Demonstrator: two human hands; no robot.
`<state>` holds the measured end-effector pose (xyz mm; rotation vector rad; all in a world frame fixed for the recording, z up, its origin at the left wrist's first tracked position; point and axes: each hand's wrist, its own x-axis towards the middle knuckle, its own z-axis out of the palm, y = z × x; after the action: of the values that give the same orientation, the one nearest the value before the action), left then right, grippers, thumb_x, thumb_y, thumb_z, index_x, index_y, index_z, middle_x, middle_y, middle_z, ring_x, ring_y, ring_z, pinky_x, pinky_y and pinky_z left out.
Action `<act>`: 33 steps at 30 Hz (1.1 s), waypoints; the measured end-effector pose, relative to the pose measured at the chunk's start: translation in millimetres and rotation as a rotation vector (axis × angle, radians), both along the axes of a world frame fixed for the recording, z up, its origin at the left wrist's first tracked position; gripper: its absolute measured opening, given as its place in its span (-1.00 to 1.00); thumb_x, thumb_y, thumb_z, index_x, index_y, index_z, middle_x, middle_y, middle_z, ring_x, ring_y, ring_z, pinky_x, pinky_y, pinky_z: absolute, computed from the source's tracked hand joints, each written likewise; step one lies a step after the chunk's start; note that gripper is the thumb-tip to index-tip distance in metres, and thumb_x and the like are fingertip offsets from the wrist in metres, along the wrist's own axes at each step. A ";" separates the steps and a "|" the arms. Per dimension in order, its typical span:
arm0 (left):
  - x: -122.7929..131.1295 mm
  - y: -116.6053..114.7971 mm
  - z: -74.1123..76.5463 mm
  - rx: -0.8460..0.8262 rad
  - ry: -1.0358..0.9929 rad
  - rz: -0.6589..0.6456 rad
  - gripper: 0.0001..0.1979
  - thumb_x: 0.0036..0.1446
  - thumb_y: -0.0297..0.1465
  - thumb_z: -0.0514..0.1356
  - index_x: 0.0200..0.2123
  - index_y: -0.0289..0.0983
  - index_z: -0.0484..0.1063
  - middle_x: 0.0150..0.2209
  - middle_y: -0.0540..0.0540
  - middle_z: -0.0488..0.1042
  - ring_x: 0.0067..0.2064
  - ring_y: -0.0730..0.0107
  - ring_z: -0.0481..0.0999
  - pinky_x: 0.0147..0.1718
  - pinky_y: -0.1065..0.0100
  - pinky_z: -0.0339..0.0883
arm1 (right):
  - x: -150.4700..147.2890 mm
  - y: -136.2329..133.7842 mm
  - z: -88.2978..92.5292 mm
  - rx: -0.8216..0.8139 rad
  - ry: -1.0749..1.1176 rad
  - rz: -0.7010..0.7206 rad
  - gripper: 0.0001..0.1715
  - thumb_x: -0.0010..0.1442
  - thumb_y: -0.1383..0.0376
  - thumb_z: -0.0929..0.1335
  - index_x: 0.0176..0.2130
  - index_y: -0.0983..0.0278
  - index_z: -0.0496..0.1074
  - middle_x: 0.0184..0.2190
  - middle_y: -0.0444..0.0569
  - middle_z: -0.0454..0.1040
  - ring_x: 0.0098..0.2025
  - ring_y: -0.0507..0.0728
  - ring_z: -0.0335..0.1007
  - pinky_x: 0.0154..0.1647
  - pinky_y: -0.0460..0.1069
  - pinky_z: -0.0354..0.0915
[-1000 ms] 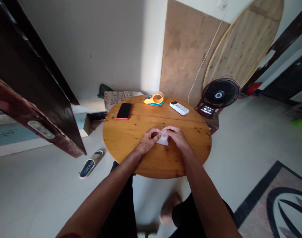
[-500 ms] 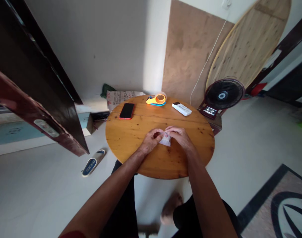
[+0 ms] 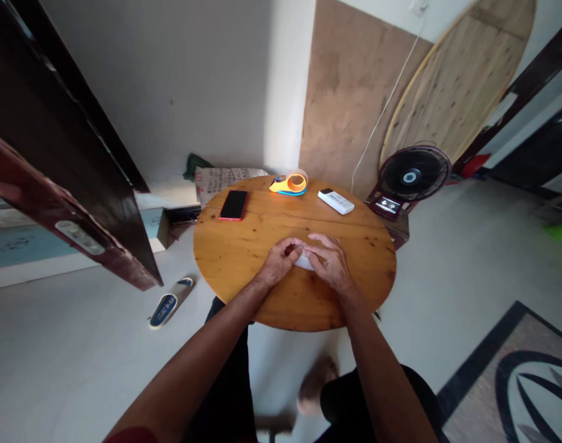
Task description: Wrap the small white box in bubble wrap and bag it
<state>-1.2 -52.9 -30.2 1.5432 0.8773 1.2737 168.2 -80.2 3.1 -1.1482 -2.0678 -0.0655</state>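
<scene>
Over the near middle of the round wooden table (image 3: 244, 246), a small whitish, see-through plastic bag (image 3: 304, 261) is between my two hands. My left hand (image 3: 281, 258) pinches its upper edge between thumb and fingers. From the other side, my right hand (image 3: 329, 261) grips it with thumb and forefinger, its other fingers lifted away. The fingers partly cover the bag, and its contents cannot be made out.
Toward the table's far side lie a phone (image 3: 234, 205) with a red edge, an orange tape dispenser (image 3: 289, 184) and a white remote control (image 3: 335, 201). A fan (image 3: 412, 175) stands right of the table. One slipper (image 3: 171, 303) lies on the floor at left.
My right hand has shifted slightly over the bag and covers more of it, with its thumb lower and fingers more raised. My left hand keeps its pinch.
</scene>
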 end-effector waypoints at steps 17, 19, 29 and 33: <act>-2.8 -4.0 5.7 0.191 0.183 0.056 -0.80 0.15 -0.48 0.12 -0.26 -0.26 0.55 -0.14 -0.17 0.50 0.18 0.21 0.28 0.08 0.15 0.30 | 1.6 5.9 -4.3 -0.060 0.380 0.025 -0.83 0.18 0.30 0.30 -0.32 0.22 0.51 -0.07 0.05 0.45 -0.02 0.17 0.41 0.07 0.10 0.30; -2.9 -3.4 5.7 0.192 0.187 0.056 -0.80 0.14 -0.49 0.12 -0.27 -0.25 0.55 -0.14 -0.16 0.50 0.18 0.23 0.29 0.09 0.16 0.29 | 1.2 6.3 -6.9 -0.073 0.326 0.040 -0.80 0.17 0.30 0.30 -0.31 0.21 0.53 -0.04 0.04 0.44 -0.05 0.16 0.43 0.04 0.09 0.32; -2.0 -1.6 6.9 0.148 0.152 0.050 -0.81 0.11 -0.50 0.16 -0.27 -0.26 0.57 -0.18 -0.13 0.52 0.09 0.26 0.37 0.11 0.22 0.26 | -1.2 5.4 -7.1 -0.038 0.235 0.034 -0.80 0.12 0.35 0.30 -0.34 0.22 0.54 -0.06 0.04 0.46 -0.08 0.17 0.42 0.02 0.11 0.32; -3.1 -1.9 6.5 0.093 0.109 0.041 -0.86 0.10 -0.47 0.21 -0.29 -0.26 0.58 -0.13 -0.14 0.50 0.12 0.24 0.35 0.11 0.23 0.26 | 0.2 7.2 -8.1 -0.064 0.372 0.029 -0.83 0.12 0.33 0.30 -0.39 0.23 0.51 -0.09 0.04 0.44 -0.05 0.17 0.42 0.04 0.10 0.32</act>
<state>-4.3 -54.8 -23.7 1.6889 0.9342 1.2844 168.4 -73.0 -5.0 -1.0762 -1.7650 0.2147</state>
